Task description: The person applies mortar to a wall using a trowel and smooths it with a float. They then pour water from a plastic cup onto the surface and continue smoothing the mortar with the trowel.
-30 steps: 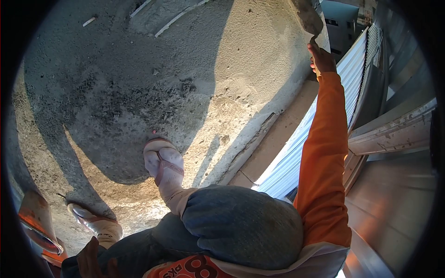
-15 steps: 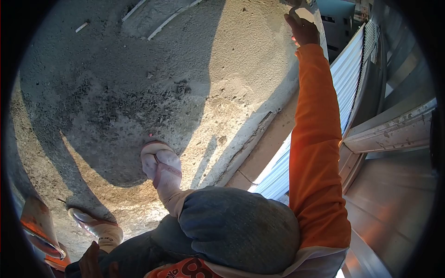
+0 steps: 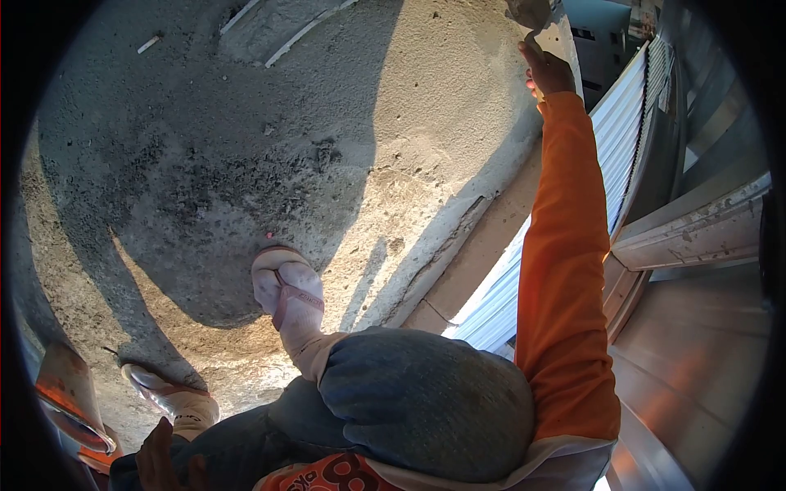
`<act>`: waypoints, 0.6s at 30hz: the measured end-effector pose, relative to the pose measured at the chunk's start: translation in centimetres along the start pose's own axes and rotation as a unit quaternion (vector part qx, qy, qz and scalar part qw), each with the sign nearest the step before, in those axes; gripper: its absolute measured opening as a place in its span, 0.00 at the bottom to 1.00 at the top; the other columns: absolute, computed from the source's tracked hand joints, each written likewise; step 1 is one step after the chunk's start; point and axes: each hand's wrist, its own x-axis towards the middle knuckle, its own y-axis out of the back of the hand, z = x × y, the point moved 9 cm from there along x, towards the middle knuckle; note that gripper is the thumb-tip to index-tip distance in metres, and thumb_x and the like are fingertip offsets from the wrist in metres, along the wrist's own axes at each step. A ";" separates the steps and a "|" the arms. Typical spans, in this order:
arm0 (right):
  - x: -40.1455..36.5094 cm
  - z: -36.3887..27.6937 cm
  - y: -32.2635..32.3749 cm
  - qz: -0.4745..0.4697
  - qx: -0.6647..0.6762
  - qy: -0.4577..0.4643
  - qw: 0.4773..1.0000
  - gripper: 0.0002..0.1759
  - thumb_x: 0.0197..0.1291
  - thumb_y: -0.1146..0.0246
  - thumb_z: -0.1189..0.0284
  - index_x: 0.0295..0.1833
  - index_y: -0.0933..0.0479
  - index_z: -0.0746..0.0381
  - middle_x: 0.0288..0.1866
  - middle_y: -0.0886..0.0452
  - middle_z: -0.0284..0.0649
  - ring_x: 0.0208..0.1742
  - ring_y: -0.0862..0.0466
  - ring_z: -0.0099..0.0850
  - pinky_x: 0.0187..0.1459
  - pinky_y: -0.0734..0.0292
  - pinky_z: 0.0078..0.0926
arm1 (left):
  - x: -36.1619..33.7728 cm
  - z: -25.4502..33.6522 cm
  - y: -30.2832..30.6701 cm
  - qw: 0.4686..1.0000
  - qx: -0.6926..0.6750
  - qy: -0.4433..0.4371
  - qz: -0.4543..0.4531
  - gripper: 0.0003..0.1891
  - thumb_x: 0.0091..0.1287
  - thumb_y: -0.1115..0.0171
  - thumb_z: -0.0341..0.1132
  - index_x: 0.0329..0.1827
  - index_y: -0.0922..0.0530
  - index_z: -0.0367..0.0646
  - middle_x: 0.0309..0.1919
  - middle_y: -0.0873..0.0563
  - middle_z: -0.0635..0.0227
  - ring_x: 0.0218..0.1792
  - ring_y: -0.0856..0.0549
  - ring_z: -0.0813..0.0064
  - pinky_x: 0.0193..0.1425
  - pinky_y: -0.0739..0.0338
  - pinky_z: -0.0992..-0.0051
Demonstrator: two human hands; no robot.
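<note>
At the top right my right hand [image 3: 550,72] is closed around the handle of a trowel [image 3: 529,13]. The dark blade lies over the concrete near the slab's outer edge, partly cut off by the top of the view. My right arm in an orange sleeve [image 3: 565,229] stretches far forward. Low at the left, my left hand [image 3: 160,460] shows beside my jeans [image 3: 426,401], fingers apart and holding nothing visible. Rough concrete [image 3: 442,90] spreads under the trowel and my feet, half sunlit, half in shadow.
An orange-stained container [image 3: 72,393] stands at the lower left. Corrugated sheeting [image 3: 573,188] drops away beyond the slab edge on the right, beside metal panels [image 3: 688,352]. My sandalled foot [image 3: 288,290] is on the concrete. Pale strips [image 3: 307,33] lie at the top.
My right hand has drawn slightly back and to the right with the trowel, and more of the blade now shows. My left hand stays low by my leg.
</note>
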 end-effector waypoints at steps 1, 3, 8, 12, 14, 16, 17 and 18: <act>-0.4 0.8 0.2 0.000 0.000 0.000 1.000 0.33 0.51 0.39 0.39 0.33 0.20 0.63 0.27 0.19 0.37 0.28 0.17 0.30 0.33 0.23 0.33 | 0.0 0.1 0.0 1.000 0.005 -0.010 0.002 0.21 0.67 0.40 0.34 0.60 0.27 0.33 0.53 0.19 0.50 0.52 0.18 0.55 0.54 0.23 0.66; -1.4 2.4 0.5 0.000 0.015 -0.014 1.000 0.33 0.51 0.39 0.40 0.35 0.20 0.63 0.26 0.20 0.36 0.27 0.18 0.28 0.33 0.23 0.33 | -0.2 0.1 0.1 1.000 0.012 -0.019 0.001 0.21 0.66 0.40 0.34 0.59 0.27 0.32 0.53 0.19 0.49 0.52 0.18 0.54 0.54 0.23 0.66; -3.7 1.6 1.1 0.058 0.006 0.034 0.998 0.32 0.52 0.39 0.40 0.37 0.19 0.62 0.29 0.18 0.41 0.33 0.16 0.36 0.40 0.24 0.38 | -0.4 0.1 0.2 1.000 0.001 -0.021 0.011 0.20 0.65 0.39 0.32 0.59 0.27 0.32 0.52 0.19 0.49 0.51 0.18 0.53 0.54 0.23 0.66; -1.6 -0.8 0.5 0.086 -0.063 0.101 0.989 0.35 0.51 0.42 0.37 0.43 0.18 0.60 0.37 0.16 0.47 0.43 0.17 0.46 0.50 0.26 0.41 | -0.5 0.0 0.0 1.000 0.006 -0.016 0.003 0.20 0.65 0.39 0.31 0.58 0.27 0.32 0.52 0.19 0.49 0.51 0.18 0.53 0.54 0.23 0.66; -0.5 -2.8 0.7 0.103 -0.074 0.127 0.984 0.36 0.50 0.42 0.36 0.44 0.17 0.59 0.38 0.15 0.47 0.44 0.17 0.46 0.51 0.26 0.40 | -0.3 0.4 0.3 0.999 0.020 -0.026 0.019 0.20 0.65 0.39 0.31 0.58 0.26 0.32 0.52 0.19 0.49 0.50 0.18 0.54 0.53 0.22 0.66; 1.0 -3.2 0.7 0.100 -0.075 0.121 0.985 0.36 0.50 0.42 0.35 0.44 0.17 0.59 0.39 0.15 0.47 0.45 0.17 0.46 0.51 0.26 0.40 | -0.6 0.2 0.1 0.999 0.016 -0.029 0.023 0.20 0.65 0.39 0.31 0.58 0.26 0.32 0.52 0.19 0.49 0.50 0.18 0.55 0.52 0.22 0.67; 1.6 -3.1 0.9 0.097 -0.075 0.114 0.986 0.36 0.49 0.42 0.35 0.43 0.17 0.58 0.39 0.15 0.47 0.46 0.17 0.46 0.51 0.27 0.40 | -0.8 0.2 0.0 0.999 0.013 -0.032 0.025 0.20 0.65 0.39 0.31 0.58 0.26 0.32 0.52 0.19 0.50 0.50 0.17 0.55 0.52 0.22 0.67; 1.8 -3.0 1.2 0.096 -0.075 0.116 0.986 0.36 0.49 0.42 0.35 0.43 0.17 0.58 0.39 0.15 0.47 0.46 0.17 0.46 0.51 0.27 0.40 | -0.8 0.2 -0.1 0.999 0.011 -0.031 0.026 0.20 0.65 0.39 0.31 0.58 0.26 0.32 0.52 0.19 0.50 0.50 0.17 0.55 0.52 0.22 0.67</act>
